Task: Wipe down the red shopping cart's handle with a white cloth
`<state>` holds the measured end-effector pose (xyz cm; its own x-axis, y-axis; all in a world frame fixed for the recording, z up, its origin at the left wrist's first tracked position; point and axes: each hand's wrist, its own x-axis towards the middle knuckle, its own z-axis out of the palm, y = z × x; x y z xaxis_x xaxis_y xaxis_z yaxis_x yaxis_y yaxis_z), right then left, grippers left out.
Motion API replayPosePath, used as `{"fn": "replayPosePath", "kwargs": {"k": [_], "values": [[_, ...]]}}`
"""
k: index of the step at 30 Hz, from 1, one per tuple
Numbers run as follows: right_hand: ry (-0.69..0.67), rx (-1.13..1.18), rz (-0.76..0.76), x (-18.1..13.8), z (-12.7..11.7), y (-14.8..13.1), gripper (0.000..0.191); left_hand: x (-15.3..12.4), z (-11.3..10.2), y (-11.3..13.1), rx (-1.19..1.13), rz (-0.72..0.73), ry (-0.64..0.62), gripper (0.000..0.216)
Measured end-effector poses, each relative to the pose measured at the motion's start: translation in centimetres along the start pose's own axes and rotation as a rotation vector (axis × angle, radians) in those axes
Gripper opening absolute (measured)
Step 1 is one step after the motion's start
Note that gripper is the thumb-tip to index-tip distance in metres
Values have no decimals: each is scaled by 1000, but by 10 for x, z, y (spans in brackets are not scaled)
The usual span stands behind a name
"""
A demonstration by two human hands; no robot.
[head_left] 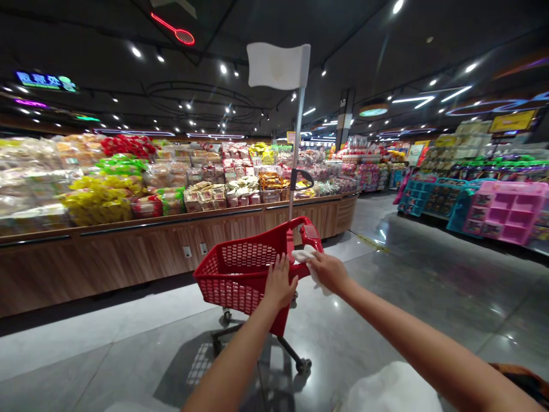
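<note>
A small red shopping cart (240, 286) with a perforated basket stands in front of me, side-on. My left hand (279, 285) lies against its near rim close to the handle end, fingers stretched out and holding nothing. My right hand (329, 273) is closed on a crumpled white cloth (305, 255), pressed at the cart's red handle (312, 236). Part of the cloth hangs below my fingers. From the handle end rises a grey pole (297, 131) with a blank white flag (278, 66) at its top.
Behind the cart runs a long wood-panelled display counter (150, 252) piled with bagged foods. To the right, pink plastic shelving (508, 209) and teal racks (429, 197) stand beside the aisle. Shiny grey floor (407, 269) extends between them. A white bulky shape (390, 389) shows at the bottom edge.
</note>
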<state>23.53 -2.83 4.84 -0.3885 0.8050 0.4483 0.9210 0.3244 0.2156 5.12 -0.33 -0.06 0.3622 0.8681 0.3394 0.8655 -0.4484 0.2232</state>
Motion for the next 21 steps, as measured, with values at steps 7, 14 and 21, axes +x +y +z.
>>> {"fn": "replayPosePath", "kwargs": {"k": [7,14,21], "values": [[-66,83,-40,20,-7,25,29,-20,-14,-16,-145,33,189,43],[116,366,-108,14,19,9,32,-44,-46,-6,-149,-1,312,28],[165,665,-143,34,26,-21,46,-41,-51,31,134,-146,302,30]]}}
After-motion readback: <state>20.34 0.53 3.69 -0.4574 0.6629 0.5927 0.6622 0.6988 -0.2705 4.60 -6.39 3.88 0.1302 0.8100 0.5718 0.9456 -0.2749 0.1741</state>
